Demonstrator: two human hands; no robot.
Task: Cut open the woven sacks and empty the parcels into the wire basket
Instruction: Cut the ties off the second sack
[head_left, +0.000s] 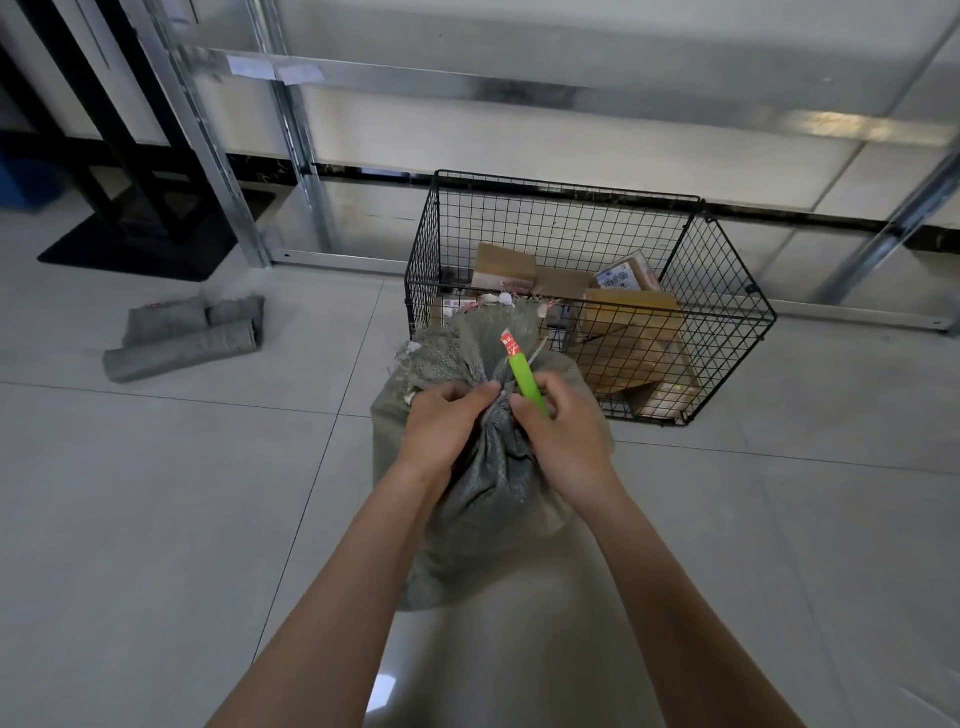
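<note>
Left grip (441, 421) pinches gathered sack neck; right grip (558, 426) wraps green cutter (525, 376), long axis pointing away toward wire basket (727, 322). Woven sack (483, 499) stands on floor, just before basket, tie between hands.

1. The full woven sack (483, 467) stands against the near side of the wire basket (727, 291).
2. Basket's open top is unobstructed.
3. Folded empty sacks (187, 338) lie far left; floor tiles (156, 493) between are open.
</note>
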